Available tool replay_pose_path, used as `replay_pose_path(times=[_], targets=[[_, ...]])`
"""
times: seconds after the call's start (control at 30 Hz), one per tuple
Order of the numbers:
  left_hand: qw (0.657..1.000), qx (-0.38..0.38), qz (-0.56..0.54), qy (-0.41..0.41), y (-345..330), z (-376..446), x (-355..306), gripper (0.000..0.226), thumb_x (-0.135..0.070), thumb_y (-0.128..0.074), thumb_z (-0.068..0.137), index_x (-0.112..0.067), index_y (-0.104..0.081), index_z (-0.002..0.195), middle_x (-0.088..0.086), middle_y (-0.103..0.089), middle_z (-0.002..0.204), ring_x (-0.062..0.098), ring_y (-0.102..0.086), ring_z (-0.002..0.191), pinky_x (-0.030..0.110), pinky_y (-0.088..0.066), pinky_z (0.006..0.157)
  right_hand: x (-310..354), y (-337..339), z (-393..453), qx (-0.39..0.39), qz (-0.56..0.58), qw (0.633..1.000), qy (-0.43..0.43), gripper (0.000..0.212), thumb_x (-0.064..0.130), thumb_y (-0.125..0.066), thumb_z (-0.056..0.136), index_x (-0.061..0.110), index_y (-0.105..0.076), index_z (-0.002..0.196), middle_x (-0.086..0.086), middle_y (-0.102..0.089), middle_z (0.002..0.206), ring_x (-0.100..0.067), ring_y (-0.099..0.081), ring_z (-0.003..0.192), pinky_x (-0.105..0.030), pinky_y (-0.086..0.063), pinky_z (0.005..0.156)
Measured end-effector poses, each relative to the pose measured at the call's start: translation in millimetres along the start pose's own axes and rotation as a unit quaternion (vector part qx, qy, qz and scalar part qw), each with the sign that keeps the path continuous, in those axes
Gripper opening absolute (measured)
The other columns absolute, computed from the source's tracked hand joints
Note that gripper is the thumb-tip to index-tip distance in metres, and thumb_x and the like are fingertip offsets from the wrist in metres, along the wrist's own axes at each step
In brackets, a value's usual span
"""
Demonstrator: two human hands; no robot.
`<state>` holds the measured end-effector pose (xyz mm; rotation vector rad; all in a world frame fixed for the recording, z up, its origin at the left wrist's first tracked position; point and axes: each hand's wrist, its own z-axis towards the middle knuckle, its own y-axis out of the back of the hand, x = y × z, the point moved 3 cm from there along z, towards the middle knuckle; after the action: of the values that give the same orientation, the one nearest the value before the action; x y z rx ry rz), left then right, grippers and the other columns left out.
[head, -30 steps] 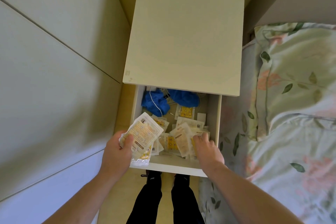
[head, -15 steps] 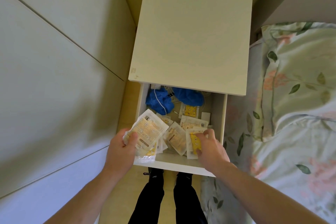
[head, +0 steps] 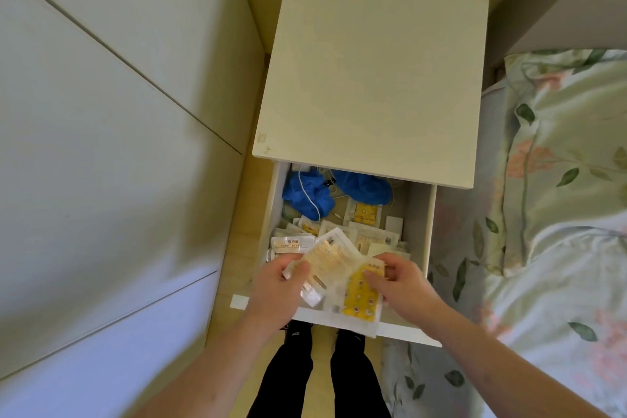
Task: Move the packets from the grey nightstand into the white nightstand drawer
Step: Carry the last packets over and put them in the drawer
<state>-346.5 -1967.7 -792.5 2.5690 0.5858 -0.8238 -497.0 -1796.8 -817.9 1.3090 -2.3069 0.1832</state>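
- Now your left hand (head: 276,292) and right hand (head: 402,285) each pinch packets (head: 342,276) over the drawer (head: 415,224).
- Light, slick, floppy: pinch them by the edges.

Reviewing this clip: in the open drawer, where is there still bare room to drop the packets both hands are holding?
Bare drawer floor shows along the right wall, beside the small white card. The nightstand top is bare too. Crowded: blue cloth and cables fill the back; loose packets cover the middle and left. Left hand and right hand hold packets over the front.
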Motion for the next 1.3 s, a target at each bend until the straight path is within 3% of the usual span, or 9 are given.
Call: replay_pose_path(times=[0.13,0.23,0.33,0.57,0.83,1.0,1.07,1.13,1.3], targets=[[0.994,-0.081,0.07,0.018,13,19,10,0.018,-0.013,-0.057,0.101,-0.026,-0.055,0.113,-0.003,-0.067,0.117,0.014,-0.068,0.101,0.012,-0.053,0.057,-9,29,14,-0.115,-0.167,0.979,0.026,0.013,0.025,-0.061,0.1,0.03,-0.062,0.111,0.006,-0.072,0.102,-0.011,-0.069,0.087,-0.032,-0.06,0.077],[0.98,-0.083,0.181,0.013,15,34,18,0.038,-0.003,-0.057,0.097,-0.023,-0.047,0.128,-0.005,-0.059,0.119,0.016,-0.062,0.101,0.014,-0.051,0.057,-16,34,28,-0.104,-0.278,0.955,0.015,0.024,0.024,-0.058,0.101,0.031,-0.053,0.123,0.004,-0.068,0.104,-0.013,-0.068,0.082,-0.034,-0.063,0.071],[0.951,-0.073,0.3,-0.005,13,44,26,0.028,-0.011,-0.053,0.1,-0.023,-0.052,0.126,-0.006,-0.065,0.112,0.011,-0.057,0.085,0.018,-0.046,0.054,-19,29,36,-0.068,-0.374,0.925,0.009,0.038,0.013,-0.061,0.098,0.031,-0.047,0.128,0.003,-0.066,0.102,-0.014,-0.067,0.082,-0.033,-0.062,0.071],[0.856,-0.12,0.502,-0.005,10,54,32,0.023,-0.035,-0.047,0.103,-0.022,-0.055,0.121,-0.003,-0.069,0.096,0.017,-0.065,0.082,0.027,-0.049,0.058,-14,15,37,-0.074,-0.539,0.837,0.057,0.057,0.002,-0.064,0.088,0.019,-0.048,0.14,-0.004,-0.054,0.136,-0.024,-0.051,0.123,-0.036,-0.054,0.096],[0.771,-0.049,0.635,-0.003,13,63,28,0.014,-0.031,-0.061,0.097,-0.023,-0.069,0.105,-0.006,-0.069,0.093,0.014,-0.064,0.077,0.024,-0.046,0.056,-27,5,36,-0.072,-0.603,0.793,0.041,0.081,0.015,-0.064,0.088,0.003,-0.021,0.156,-0.014,-0.033,0.152,-0.028,-0.038,0.134,-0.037,-0.041,0.113],[0.771,-0.044,0.634,-0.03,15,65,23,0.015,-0.032,-0.062,0.094,-0.025,-0.068,0.107,-0.008,-0.061,0.086,0.013,-0.061,0.075,0.023,-0.047,0.057,-31,-4,35,-0.045,-0.576,0.816,0.019,0.101,0.01,-0.064,0.089,0.0,0.008,0.159,-0.02,0.002,0.165,-0.038,-0.017,0.15,-0.043,-0.031,0.122],[0.784,-0.032,0.613,-0.089,8,63,22,0.021,-0.031,-0.059,0.094,-0.023,-0.066,0.112,-0.007,-0.063,0.096,0.013,-0.063,0.083,0.024,-0.055,0.064,-35,-9,34,-0.01,-0.574,0.819,0.018,0.099,0.004,-0.061,0.088,0.005,0.006,0.16,-0.018,0.011,0.166,-0.039,-0.007,0.153,-0.045,-0.028,0.124],[0.793,0.016,0.591,-0.151,-5,60,27,0.034,-0.034,-0.057,0.095,-0.022,-0.057,0.126,-0.004,-0.058,0.121,0.014,-0.059,0.107,0.029,-0.058,0.084,-42,-13,34,0.025,-0.568,0.822,0.008,0.089,0.001,-0.055,0.089,0.007,-0.002,0.161,-0.014,0.014,0.167,-0.037,-0.004,0.155,-0.046,-0.028,0.123],[0.826,0.072,0.546,-0.116,-21,51,50,0.053,-0.047,-0.048,0.101,-0.024,-0.041,0.148,-0.004,-0.028,0.155,0.019,-0.031,0.14,0.035,-0.044,0.111,-55,-14,33,0.053,-0.532,0.845,-0.013,0.074,0.004,-0.048,0.092,0.01,-0.017,0.16,-0.01,0.018,0.168,-0.034,-0.006,0.156,-0.046,-0.029,0.123]])
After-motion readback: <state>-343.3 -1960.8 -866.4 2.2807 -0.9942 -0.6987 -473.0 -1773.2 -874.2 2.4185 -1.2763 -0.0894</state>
